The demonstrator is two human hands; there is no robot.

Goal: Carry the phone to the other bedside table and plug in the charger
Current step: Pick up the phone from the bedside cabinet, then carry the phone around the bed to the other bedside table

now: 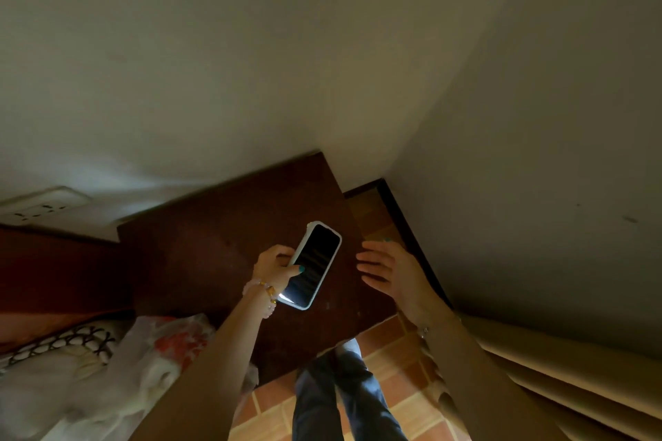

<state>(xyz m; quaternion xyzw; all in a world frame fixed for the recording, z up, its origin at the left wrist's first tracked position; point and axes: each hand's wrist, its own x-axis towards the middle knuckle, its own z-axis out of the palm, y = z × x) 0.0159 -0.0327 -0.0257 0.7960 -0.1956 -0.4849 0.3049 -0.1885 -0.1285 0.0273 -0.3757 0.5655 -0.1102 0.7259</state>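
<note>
A phone (315, 263) with a dark screen and a pale case is held over the dark wooden bedside table (200, 254). My left hand (274, 267) grips its left edge, thumb on the screen. Whether the phone rests on the table or hovers just above it I cannot tell. My right hand (385, 270) hangs to the right of the phone, fingers spread, holding nothing. A white wall socket (43, 206) sits on the wall at the far left, above the headboard. No charger or cable shows.
A bed with white bedding and a patterned pillow (71, 362) lies at the lower left. Beige curtain folds (559, 369) hang at the lower right. The room corner and a dark skirting board (412, 236) close in behind the table. Orange tiled floor (394, 401) shows below.
</note>
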